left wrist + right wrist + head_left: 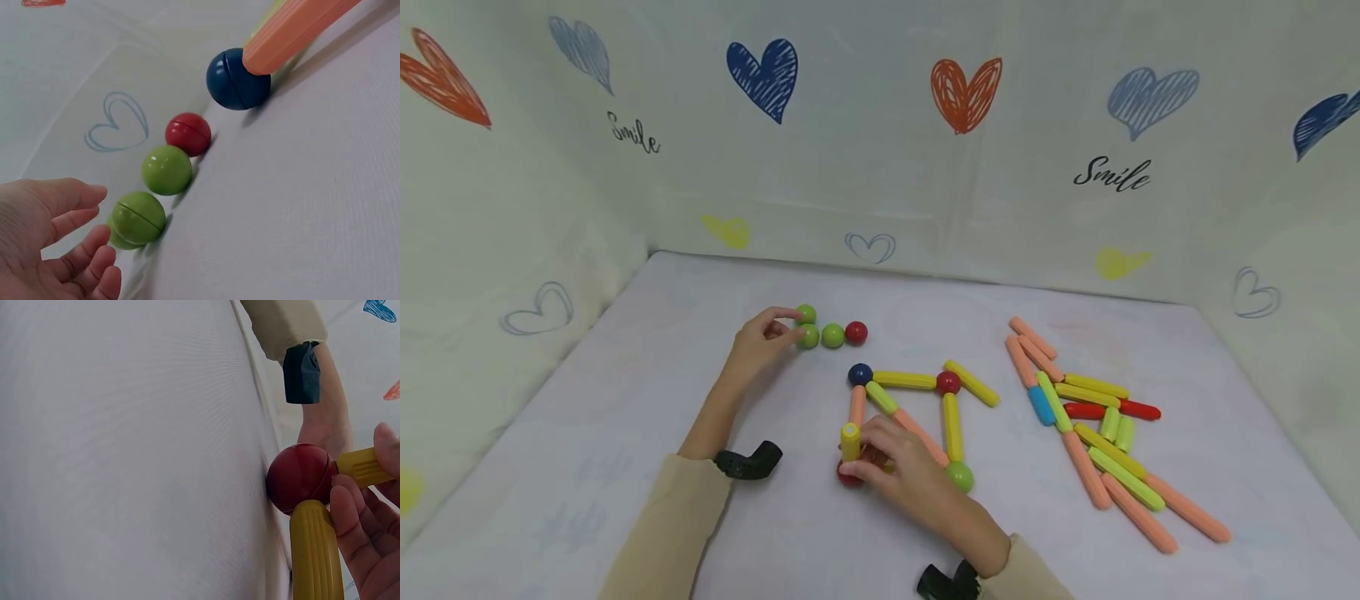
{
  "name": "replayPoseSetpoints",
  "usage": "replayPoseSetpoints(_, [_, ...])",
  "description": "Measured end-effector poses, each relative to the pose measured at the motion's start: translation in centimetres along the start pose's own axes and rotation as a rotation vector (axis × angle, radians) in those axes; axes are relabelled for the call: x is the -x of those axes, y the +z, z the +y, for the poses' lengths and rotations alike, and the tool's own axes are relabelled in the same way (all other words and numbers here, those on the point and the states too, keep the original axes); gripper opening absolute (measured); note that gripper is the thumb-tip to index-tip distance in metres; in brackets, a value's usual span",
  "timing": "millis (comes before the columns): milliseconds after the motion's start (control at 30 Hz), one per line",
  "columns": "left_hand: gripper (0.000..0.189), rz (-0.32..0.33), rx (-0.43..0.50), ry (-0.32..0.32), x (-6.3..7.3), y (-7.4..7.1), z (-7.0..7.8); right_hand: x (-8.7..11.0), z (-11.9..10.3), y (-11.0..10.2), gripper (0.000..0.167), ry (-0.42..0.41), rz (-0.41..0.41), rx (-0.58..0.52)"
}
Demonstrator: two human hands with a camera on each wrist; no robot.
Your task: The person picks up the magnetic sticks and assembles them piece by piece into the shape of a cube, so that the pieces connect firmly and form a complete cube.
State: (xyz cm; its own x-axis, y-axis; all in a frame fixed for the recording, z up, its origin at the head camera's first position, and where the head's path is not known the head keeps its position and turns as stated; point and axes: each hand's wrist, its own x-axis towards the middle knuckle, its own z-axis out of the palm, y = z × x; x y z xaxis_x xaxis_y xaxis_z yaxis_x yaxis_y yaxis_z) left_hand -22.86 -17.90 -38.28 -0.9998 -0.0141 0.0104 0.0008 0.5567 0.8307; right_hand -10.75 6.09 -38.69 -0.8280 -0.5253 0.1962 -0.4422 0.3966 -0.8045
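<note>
My right hand (913,475) pinches a yellow building stick (850,442) between thumb and fingers. That stick stands upright on a red ball (301,479), and a second yellow stick (315,556) runs from the same ball along the table, mostly hidden by the hand in the head view. The ball is one corner of a flat frame of sticks, with a blue ball (860,375), another red ball (948,382) and a green ball (959,476) at other corners. My left hand (758,346), fingers loosely bent, is beside two loose green balls (139,217); whether it touches them I cannot tell.
Beside those lie another green ball (832,336) and a loose red ball (856,333). A yellow stick (972,384) slants off the frame's far right corner. To the right lies a loose pile of orange (1086,471), yellow, green and red sticks.
</note>
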Motion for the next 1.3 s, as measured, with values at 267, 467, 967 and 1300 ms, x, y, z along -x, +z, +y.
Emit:
replayPoseSetpoints(267, [0.045,-0.082,0.000,-0.004,-0.4,0.3,-1.3,0.0,-0.1,-0.1,0.021,0.022,-0.005,0.004])
replayPoseSetpoints(467, [0.048,-0.120,-0.066,-0.006,-0.5,0.6,-1.4,0.1,-0.1,-0.1,0.022,0.026,-0.007,-0.002])
replayPoseSetpoints(967, [0.052,-0.146,-0.054,-0.039,-0.7,1.0,-1.4,0.1,0.0,-0.1,0.022,0.033,-0.008,-0.013])
replayPoseSetpoints(1300, [0.050,-0.195,0.042,-0.044,0.0,0.0,0.9,0.1,0.0,-0.1,0.022,0.026,-0.011,-0.011])
